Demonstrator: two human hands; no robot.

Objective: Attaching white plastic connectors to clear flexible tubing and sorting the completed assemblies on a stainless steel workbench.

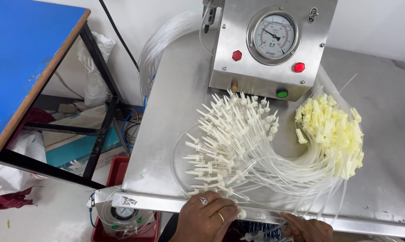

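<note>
Hands first: our left hand [205,218] lies palm-down at the front edge of the shiny steel table [166,134], fingers loosely curled with two rings showing, fingertips pressed on the nearest ends of the big fan of clear thin plastic tubes [274,175] – more resting on them than gripping. Our right hand [308,226] sits at that same front edge, off to the right of the left one, and it's half out of frame; the fingers look bent and touching a few tubes, but we can't tell if they've actually got hold of any.

The tube bundle curves across the table in front of the square stainless steel box with a round pressure gauge [274,42], which stands at the table's back. White pointed connectors [229,134] spread out on the bundle's left end, pale yellow plastic clamps [332,132] piled on its right end – both just in front of the box. Left of the table there's a blue-topped bench with a black frame [28,67], and below the table's front left corner a red plastic crate [117,172].
</note>
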